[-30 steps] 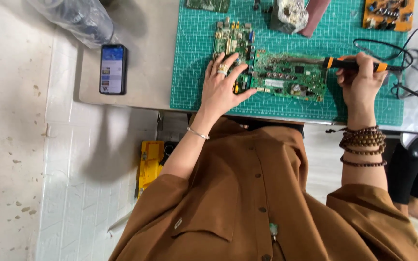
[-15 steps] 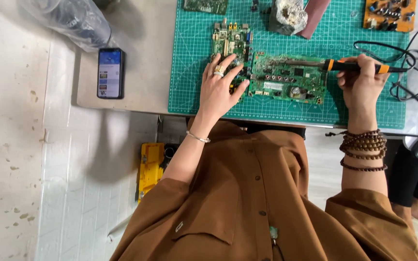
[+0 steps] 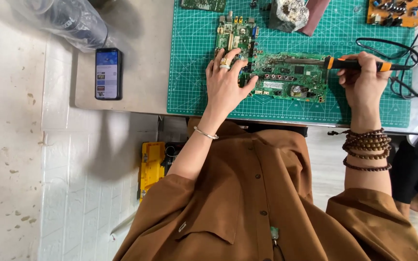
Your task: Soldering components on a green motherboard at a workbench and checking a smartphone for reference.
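Observation:
A green circuit board (image 3: 289, 77) lies on a teal cutting mat (image 3: 194, 82). My left hand (image 3: 224, 84) rests flat on the board's left end, fingers spread, a ring on one finger. My right hand (image 3: 361, 84) grips an orange-and-black soldering iron (image 3: 356, 64) whose metal tip points left over the board's upper edge. A smaller green board (image 3: 235, 34) sits just above my left hand.
A phone (image 3: 108, 73) with a lit screen lies on the grey table (image 3: 141, 58) to the left, next to a plastic-wrapped bundle (image 3: 66, 19). Black cables (image 3: 412, 53) loop at right. An orange board (image 3: 393, 12) sits top right. A yellow tool (image 3: 152, 166) lies on the floor.
The view has shifted slightly; my left hand has slid a little up and left on the board. The soldering iron stays over the board.

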